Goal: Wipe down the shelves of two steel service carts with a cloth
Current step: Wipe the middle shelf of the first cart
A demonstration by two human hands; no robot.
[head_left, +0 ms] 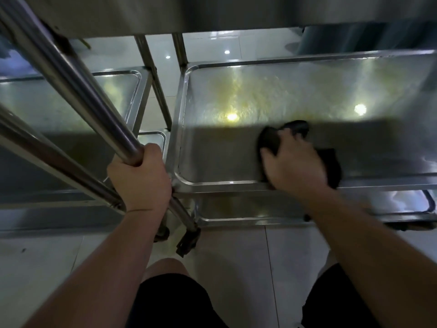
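Note:
Two steel service carts stand side by side. The right cart's middle shelf (295,91) is a rimmed steel tray with yellowish glare. My right hand (295,159) presses a dark cloth (272,138) flat onto that shelf near its front rim, fingers spread over the cloth. My left hand (142,176) grips a slanted steel upright post (78,84) at the corner between the carts. The left cart's shelf (47,107) lies behind the posts. A lower shelf (236,209) of the right cart shows beneath the front rim.
An upper steel shelf (212,13) overhangs the top of the view. Caster wheels (189,240) sit on the pale tiled floor (236,268). My knees in dark shorts (172,301) are at the bottom. A dark bin-like shape (354,39) stands behind the right cart.

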